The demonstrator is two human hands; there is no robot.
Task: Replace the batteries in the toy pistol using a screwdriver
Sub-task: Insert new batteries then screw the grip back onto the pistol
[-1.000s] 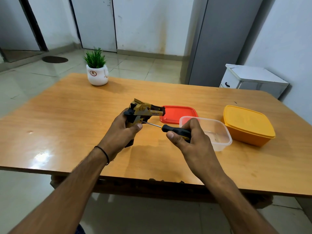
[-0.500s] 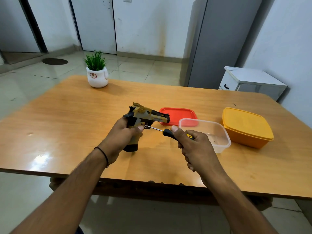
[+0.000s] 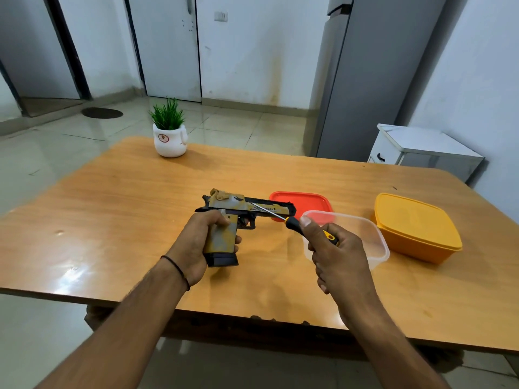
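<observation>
A tan and black toy pistol stands upright on its magazine base, barrel pointing right. My left hand is wrapped around its grip. My right hand holds a screwdriver with a black and yellow handle. Its thin metal shaft slants up to the left, and the tip rests against the side of the pistol's slide. No batteries are in sight.
A clear plastic box sits open just behind my right hand, its red lid flat beyond it. A closed yellow box lies further right. A small potted plant stands at the wooden table's far left.
The pistol has turned from tilted to upright, its side now facing me. The screwdriver tip has moved from near the grip up to the slide. The camera has tilted upward.
</observation>
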